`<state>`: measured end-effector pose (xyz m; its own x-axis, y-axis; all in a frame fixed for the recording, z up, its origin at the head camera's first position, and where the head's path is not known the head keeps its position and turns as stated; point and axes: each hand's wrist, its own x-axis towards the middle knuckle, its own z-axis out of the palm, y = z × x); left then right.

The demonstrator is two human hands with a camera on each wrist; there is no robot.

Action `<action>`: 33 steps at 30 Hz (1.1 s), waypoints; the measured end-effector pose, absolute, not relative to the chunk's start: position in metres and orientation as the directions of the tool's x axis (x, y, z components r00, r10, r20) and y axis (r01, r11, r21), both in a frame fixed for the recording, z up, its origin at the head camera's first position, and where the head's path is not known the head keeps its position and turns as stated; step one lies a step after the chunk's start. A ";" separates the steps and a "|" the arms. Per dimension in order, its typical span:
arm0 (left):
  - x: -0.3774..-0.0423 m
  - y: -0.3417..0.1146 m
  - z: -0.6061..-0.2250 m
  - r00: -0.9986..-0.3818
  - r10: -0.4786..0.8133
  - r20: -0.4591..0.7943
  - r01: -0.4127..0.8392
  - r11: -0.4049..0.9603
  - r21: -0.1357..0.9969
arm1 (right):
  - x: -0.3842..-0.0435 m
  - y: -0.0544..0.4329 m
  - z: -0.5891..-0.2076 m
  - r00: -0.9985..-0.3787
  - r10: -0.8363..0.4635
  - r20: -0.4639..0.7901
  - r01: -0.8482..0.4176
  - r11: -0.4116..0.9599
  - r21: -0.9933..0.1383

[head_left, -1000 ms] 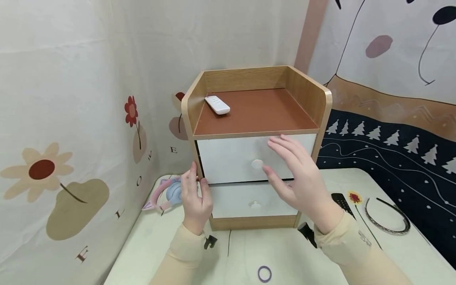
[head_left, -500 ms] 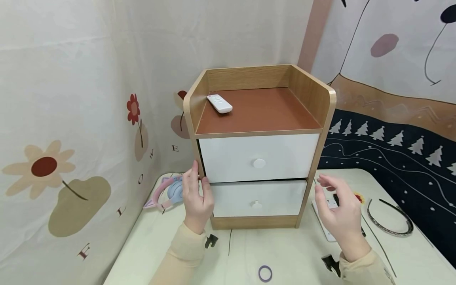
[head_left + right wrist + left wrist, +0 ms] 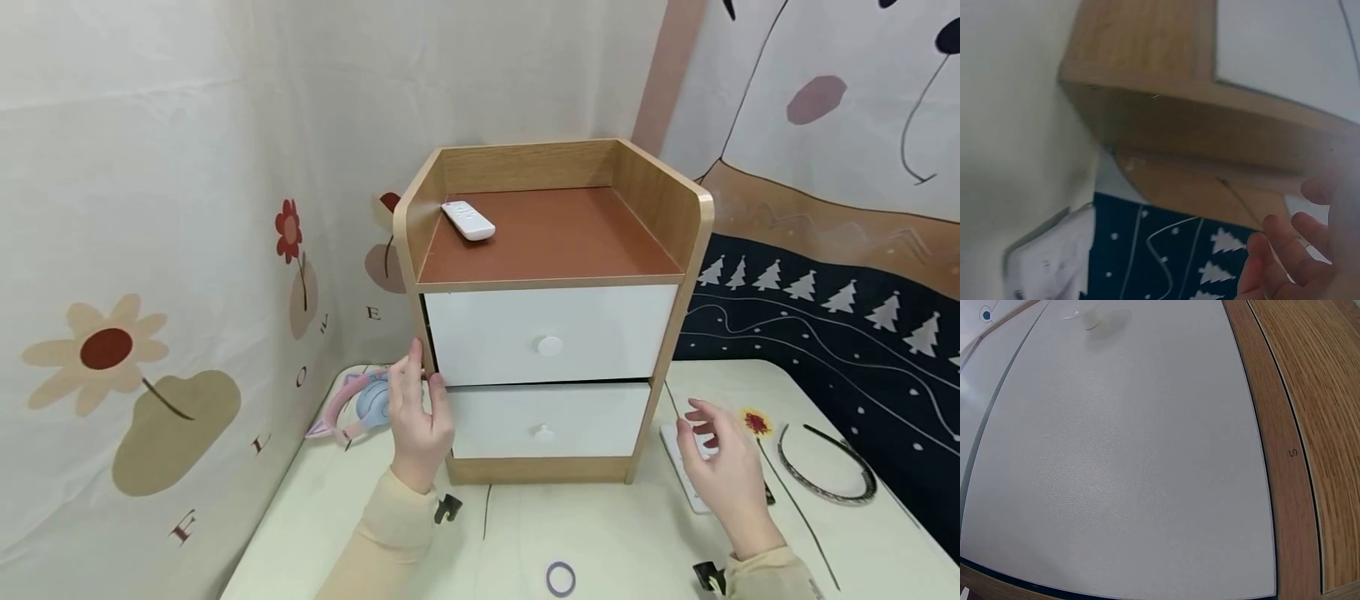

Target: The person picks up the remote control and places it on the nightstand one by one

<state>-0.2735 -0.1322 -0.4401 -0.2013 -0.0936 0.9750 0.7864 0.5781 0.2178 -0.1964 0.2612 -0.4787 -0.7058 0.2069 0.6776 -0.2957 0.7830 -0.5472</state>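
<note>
A small wooden cabinet (image 3: 540, 471) with two white drawers stands on the table. Both the upper drawer (image 3: 487, 333) and the lower drawer (image 3: 487, 421) sit in the cabinet, with round white knobs on their fronts. My left hand (image 3: 420, 425) touches the cabinet's left front edge, fingers pointing up. To the right of the cabinet, my right hand (image 3: 723, 475) hovers with loosely bent fingers and nothing in it. It partly hides a white oblong item (image 3: 677, 458) and a dark item on the table. On the cabinet's brown top lies a white remote control (image 3: 468, 221).
Pink and blue headphones (image 3: 363, 408) lie left of the cabinet. On the right are a flower on a long stem (image 3: 757, 422) and a black headband (image 3: 862, 492). A purple ring (image 3: 560, 578) lies near the front. Fabric walls (image 3: 187, 167) stand close behind and left.
My right hand has left the front of the upper drawer and moved right and down, beside the cabinet. My left hand has stayed at the cabinet's left edge.
</note>
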 end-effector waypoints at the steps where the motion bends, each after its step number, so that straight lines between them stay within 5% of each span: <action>1: -0.273 -0.132 -0.440 -0.202 -0.093 0.975 0.787 0.577 0.218 | -0.197 0.263 -0.482 -0.721 0.208 0.661 -0.277 0.788 -0.550; 18: -0.268 -0.134 -0.436 -0.219 -0.091 0.971 0.778 0.584 0.230 | -0.197 0.287 -0.519 -0.940 0.147 0.309 -0.005 0.897 -0.441; 33: -0.267 -0.133 -0.436 -0.225 -0.089 0.970 0.778 0.583 0.234 | -0.199 0.294 -0.520 -0.982 0.137 0.132 0.085 0.937 -0.339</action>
